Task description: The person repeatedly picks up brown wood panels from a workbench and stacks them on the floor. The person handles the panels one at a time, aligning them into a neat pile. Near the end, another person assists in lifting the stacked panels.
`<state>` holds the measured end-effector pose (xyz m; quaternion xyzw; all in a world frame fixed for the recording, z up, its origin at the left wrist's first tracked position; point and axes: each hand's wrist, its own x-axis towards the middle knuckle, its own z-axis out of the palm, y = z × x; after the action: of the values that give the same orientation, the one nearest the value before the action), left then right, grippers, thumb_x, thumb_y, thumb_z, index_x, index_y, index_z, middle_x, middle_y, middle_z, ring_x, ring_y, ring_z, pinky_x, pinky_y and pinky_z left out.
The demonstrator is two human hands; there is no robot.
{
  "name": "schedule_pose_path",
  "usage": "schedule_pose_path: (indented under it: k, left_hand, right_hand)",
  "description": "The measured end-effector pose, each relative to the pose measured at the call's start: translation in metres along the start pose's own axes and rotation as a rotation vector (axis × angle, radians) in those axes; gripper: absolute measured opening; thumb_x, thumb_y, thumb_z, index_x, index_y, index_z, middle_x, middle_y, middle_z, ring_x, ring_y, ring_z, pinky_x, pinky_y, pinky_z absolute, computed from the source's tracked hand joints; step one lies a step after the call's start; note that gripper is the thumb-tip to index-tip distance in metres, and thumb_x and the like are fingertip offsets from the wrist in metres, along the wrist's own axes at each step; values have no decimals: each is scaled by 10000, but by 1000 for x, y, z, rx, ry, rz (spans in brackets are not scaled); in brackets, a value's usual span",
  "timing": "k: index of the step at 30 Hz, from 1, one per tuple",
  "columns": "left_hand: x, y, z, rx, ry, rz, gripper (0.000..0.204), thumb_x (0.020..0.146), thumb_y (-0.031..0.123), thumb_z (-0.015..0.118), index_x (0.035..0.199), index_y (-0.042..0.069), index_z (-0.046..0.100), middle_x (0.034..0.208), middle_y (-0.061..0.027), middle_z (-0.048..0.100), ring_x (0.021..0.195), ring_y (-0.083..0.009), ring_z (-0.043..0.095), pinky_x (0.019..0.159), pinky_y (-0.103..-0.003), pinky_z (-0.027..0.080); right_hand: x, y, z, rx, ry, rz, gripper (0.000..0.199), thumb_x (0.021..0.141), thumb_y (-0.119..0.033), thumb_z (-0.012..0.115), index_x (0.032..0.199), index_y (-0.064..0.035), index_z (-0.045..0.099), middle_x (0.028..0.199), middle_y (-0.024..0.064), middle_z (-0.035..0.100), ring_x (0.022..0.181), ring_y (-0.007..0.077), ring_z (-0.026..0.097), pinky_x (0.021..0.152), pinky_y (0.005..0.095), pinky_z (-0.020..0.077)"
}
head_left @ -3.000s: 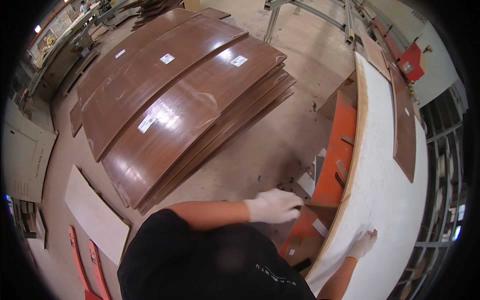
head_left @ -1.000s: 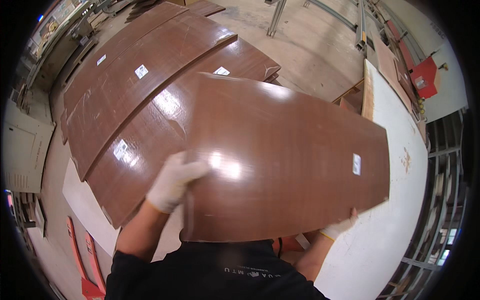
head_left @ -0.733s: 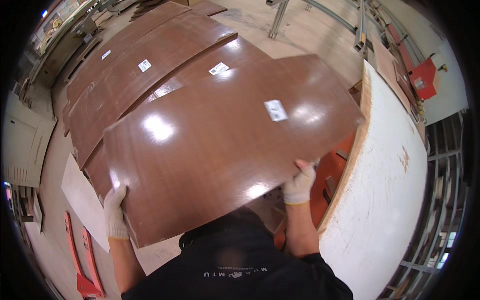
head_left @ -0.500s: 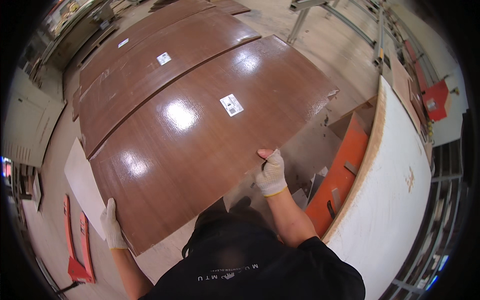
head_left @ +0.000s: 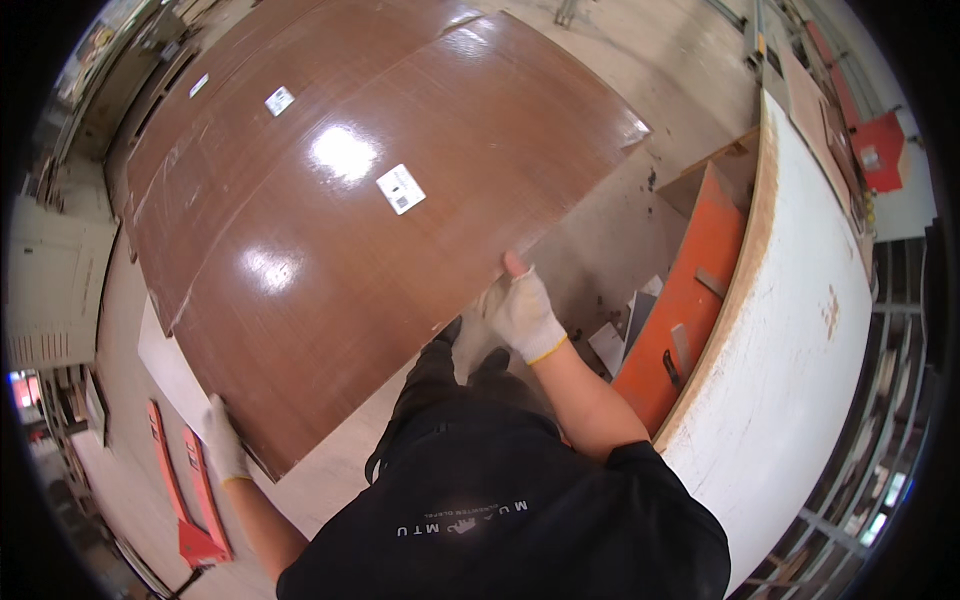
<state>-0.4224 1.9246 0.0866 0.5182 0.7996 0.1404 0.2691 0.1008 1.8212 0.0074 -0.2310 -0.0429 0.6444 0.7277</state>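
- Your left hand [head_left: 224,443], in a white glove, grips the near left corner of the top brown panel [head_left: 370,230]; fingers curled around the edge, closed on it.
- Your right hand [head_left: 522,312], also gloved, holds the near right edge of the same panel, thumb on the glossy face, fingers wrapped underneath.
- The top brown panel is large, glossy, wood-grained, with a small white label [head_left: 401,188] near its middle. It lies over a stack of like panels [head_left: 215,110] on the concrete floor [head_left: 640,225]; whether it rests fully on the stack or is held just above, you cannot tell.
- A second white label [head_left: 279,100] shows on the panel beneath, to the far left.
- To your right: a big white curved board [head_left: 800,370] standing on edge, with an orange frame [head_left: 680,310] just beside it.
- Low left, near your left hand: a pale flat sheet [head_left: 165,360] under the stack's corner, and an orange pallet jack [head_left: 190,500] on the floor.
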Motion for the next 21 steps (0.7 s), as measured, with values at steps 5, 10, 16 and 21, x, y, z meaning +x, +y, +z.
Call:
schedule_pose_path:
  k: [5,10,16,21]
  left_hand:
    - [-8,-5,29,-290,52,-22,808,1073,582,383,1334,-146,616,1319,-286,672,1224,-385,634,1085,-430,444]
    - [-15,17,12,161,136,-134,835,1068,619,328,1303,-118,642,1303,-384,627,1268,-516,573,1092,-510,420]
    - [-20,22,20,226,208,-125,805,1070,617,323,1242,-89,670,1269,-380,637,1231,-536,579,1062,-537,434]
    - [-16,22,20,212,228,-123,792,1079,605,312,1207,-85,677,1219,-371,662,1180,-541,602,1035,-546,451]
  right_hand:
    - [25,-12,11,-38,506,-62,410,948,-269,660,1302,-70,605,1367,131,644,1282,344,592,1048,524,502]
    - [29,-12,9,173,354,6,342,897,-182,641,1215,-56,649,1222,142,697,1172,362,643,1023,529,518]
    - [25,-17,-33,-114,286,-3,279,785,-95,619,1052,-35,676,1098,141,705,1111,366,661,1034,531,520]
    - [31,-13,-54,-44,337,59,217,724,-73,615,926,-24,678,1043,153,700,1073,379,666,1054,544,514]
